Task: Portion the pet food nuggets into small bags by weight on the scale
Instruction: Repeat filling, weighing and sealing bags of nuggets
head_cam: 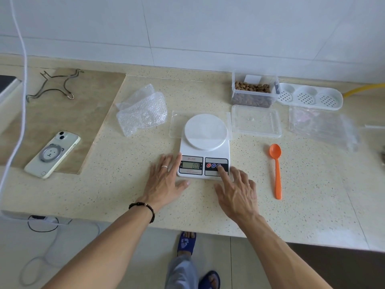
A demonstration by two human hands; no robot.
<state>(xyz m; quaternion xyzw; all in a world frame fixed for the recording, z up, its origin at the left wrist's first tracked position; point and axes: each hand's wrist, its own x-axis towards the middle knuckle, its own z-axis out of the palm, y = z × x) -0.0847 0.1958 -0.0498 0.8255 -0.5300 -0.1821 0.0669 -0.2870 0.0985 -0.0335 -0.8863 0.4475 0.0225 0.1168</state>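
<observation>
While the right hand [237,195] presses a button on the scale [205,147] with one straight finger, the left hand [166,180] lies flat, holding nothing. Nuggets [252,88] wait in the far tub [253,102]. I think a bag [320,126] goes on next.

Head view, looking down

We look forward and steeply down from head height at the surface [291,205], close above the scale [205,147], wall behind.

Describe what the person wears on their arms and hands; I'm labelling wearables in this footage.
Both forearms are bare, with no sleeves in view. The left hand has a plain silver-coloured ring on one finger, and that wrist carries a bracelet of dark beads, with a few lighter brown ones among them. The right hand and its wrist show no ring, watch or band.
</observation>
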